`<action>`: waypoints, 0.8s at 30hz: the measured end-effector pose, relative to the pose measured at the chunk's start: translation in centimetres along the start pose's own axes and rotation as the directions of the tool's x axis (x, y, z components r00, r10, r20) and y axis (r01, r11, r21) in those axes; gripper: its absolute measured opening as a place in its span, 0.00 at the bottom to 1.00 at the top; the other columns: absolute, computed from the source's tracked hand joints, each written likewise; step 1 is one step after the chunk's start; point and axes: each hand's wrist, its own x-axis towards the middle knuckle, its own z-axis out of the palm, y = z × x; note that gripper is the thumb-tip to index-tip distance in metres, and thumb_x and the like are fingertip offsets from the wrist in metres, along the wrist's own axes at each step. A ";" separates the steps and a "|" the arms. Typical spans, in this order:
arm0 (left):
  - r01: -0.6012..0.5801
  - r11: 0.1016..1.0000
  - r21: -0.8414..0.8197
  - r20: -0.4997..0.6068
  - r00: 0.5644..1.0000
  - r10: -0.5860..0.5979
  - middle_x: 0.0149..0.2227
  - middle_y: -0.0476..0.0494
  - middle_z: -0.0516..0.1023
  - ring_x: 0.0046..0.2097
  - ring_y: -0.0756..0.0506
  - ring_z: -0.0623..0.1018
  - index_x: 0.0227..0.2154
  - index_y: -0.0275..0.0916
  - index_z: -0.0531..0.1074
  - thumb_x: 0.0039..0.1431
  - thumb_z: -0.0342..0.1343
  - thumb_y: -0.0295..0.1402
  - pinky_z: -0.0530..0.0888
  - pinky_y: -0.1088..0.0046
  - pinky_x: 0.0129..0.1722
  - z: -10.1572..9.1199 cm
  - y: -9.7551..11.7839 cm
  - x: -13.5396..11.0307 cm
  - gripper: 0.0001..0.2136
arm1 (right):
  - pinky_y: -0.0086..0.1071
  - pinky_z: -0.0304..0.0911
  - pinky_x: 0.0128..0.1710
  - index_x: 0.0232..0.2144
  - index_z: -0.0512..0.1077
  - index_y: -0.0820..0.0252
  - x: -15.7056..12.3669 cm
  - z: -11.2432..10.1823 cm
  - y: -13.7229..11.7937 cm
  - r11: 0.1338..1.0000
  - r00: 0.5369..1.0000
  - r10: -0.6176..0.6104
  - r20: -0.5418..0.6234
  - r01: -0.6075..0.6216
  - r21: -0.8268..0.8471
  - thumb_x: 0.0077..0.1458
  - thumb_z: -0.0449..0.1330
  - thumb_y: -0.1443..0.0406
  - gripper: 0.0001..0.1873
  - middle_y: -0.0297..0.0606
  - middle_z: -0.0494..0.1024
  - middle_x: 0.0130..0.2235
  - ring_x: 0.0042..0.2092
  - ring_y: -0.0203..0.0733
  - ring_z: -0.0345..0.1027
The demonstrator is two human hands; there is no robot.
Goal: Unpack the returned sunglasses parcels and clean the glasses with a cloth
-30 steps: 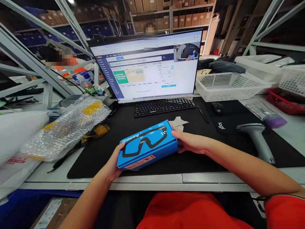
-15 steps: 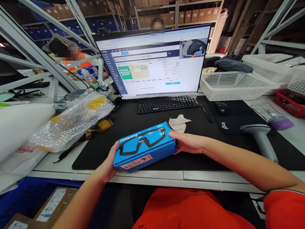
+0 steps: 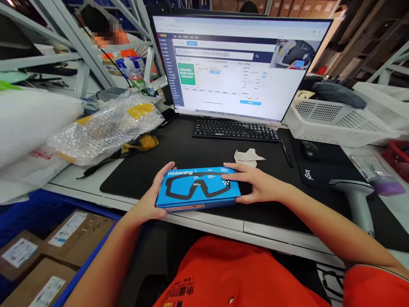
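Both left hand (image 3: 149, 199) and right hand (image 3: 262, 184) are gripping the blue box (image 3: 200, 199) by its ends; I'm judging light, even pressure best.

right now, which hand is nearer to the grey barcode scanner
Right. The right hand is on the right end of the blue box, left of the grey barcode scanner; the left hand holds the box's left end, farther away.
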 end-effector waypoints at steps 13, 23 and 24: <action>0.236 0.918 -0.318 -0.216 0.925 -0.313 0.56 0.35 0.77 0.55 0.30 0.78 0.70 0.44 0.53 0.49 0.67 0.53 0.78 0.56 0.53 0.8 0.1 4.2 0.48 | 0.47 0.65 0.57 0.62 0.70 0.55 3.7 -0.7 0.8 0.970 0.966 0.210 -0.148 -0.187 0.154 0.70 0.43 0.55 0.27 0.42 0.76 0.59 0.57 0.51 0.71; 0.250 0.894 -0.371 -0.183 0.924 -0.334 0.53 0.33 0.80 0.52 0.31 0.80 0.68 0.40 0.58 0.46 0.71 0.48 0.79 0.60 0.51 0.1 0.2 5.0 0.48 | 0.47 0.60 0.60 0.59 0.73 0.52 4.7 -1.6 1.5 0.975 0.976 0.193 -0.103 -0.178 0.134 0.71 0.40 0.54 0.27 0.37 0.77 0.58 0.59 0.52 0.69; 0.250 0.894 -0.373 -0.183 0.925 -0.335 0.53 0.33 0.80 0.52 0.31 0.80 0.68 0.40 0.59 0.45 0.72 0.48 0.79 0.60 0.51 0.0 0.1 5.1 0.48 | 0.48 0.59 0.61 0.59 0.73 0.51 4.8 -1.8 1.6 0.978 0.977 0.184 -0.104 -0.171 0.122 0.71 0.41 0.55 0.27 0.37 0.77 0.58 0.59 0.52 0.69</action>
